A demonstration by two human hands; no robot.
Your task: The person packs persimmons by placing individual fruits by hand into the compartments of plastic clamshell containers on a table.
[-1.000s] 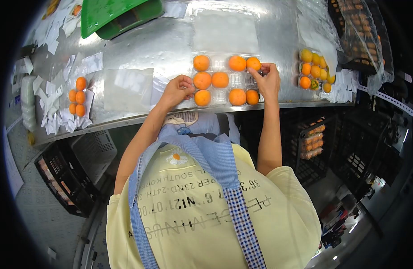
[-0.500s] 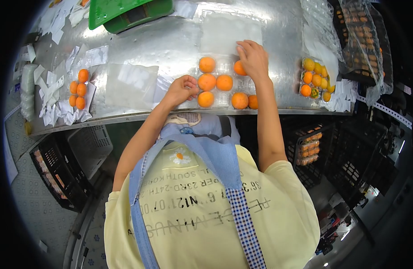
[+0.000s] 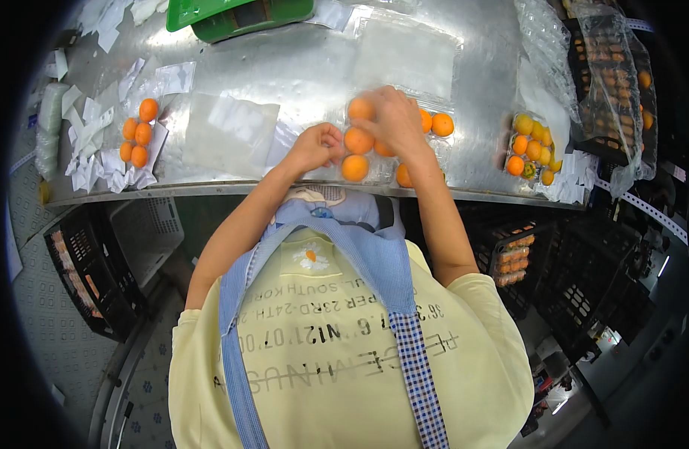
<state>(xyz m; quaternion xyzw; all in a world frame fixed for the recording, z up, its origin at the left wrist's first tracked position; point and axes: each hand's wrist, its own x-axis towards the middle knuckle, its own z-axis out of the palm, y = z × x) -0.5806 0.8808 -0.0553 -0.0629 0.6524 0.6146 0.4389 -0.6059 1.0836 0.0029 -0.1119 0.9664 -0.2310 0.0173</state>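
A clear plastic tray [image 3: 380,166] lies near the table's front edge with several oranges in its compartments. My right hand [image 3: 397,123] is over the tray's middle, its fingers blurred by motion and reaching over the back left orange [image 3: 362,109]. Whether those fingers grip an orange cannot be seen. The hand partly covers another orange [image 3: 384,148]. At the tray's left side is my left hand [image 3: 314,150], fingers curled in toward the thumb; anything between them is hidden. Two oranges [image 3: 442,124] sit side by side at the back right.
Another pack of oranges [image 3: 142,135] lies left among paper scraps. A pack of yellow and orange fruit [image 3: 535,142] lies right. Behind is a green container [image 3: 247,19]; a clear flat sheet [image 3: 408,56] lies behind the tray. Black crates [image 3: 599,82] stand on the right.
My right hand has moved left and slightly down from the tray's back right, uncovering two oranges there. My left hand stays by the tray's left side. The whole view has shifted slightly.
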